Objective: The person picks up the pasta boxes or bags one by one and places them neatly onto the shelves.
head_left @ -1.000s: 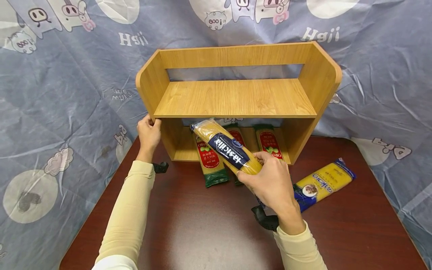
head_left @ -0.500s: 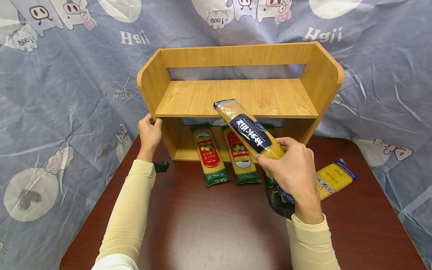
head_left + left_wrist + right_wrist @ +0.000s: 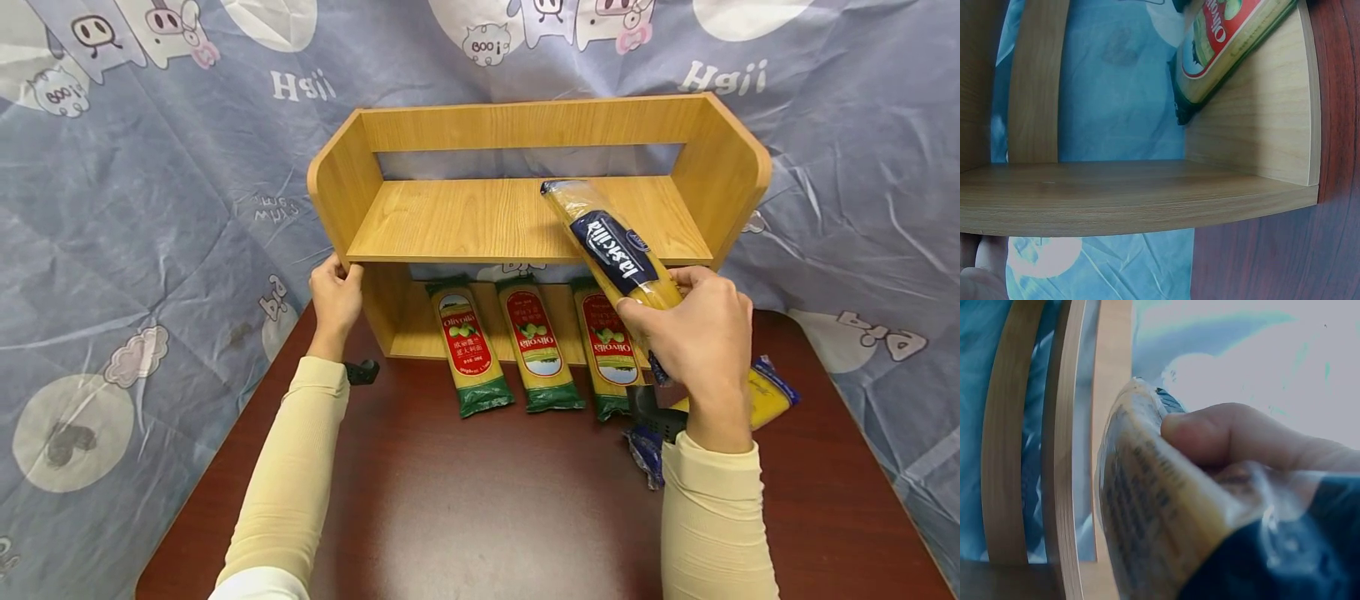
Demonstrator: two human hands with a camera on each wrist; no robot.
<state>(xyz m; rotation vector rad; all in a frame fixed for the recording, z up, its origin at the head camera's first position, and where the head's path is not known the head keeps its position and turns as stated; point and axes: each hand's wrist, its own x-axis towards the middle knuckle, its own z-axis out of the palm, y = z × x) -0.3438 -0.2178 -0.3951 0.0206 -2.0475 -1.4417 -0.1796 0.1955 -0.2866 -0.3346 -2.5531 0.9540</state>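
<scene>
A blue cartoon-print cloth (image 3: 150, 208) hangs behind and around a dark red-brown surface (image 3: 480, 508). At the surface's far edge stands a two-tier wooden shelf (image 3: 525, 221); its upper board lies bare to the left. Three red-labelled pasta packs (image 3: 534, 342) lie side by side in the lower bay, ends jutting out. The right hand (image 3: 701, 337) grips a blue-banded spaghetti pack (image 3: 611, 246), tilted over the upper board's right part. A yellow pack (image 3: 765, 392) lies beneath that wrist. The left hand (image 3: 335, 296) grips the shelf's left side panel.
</scene>
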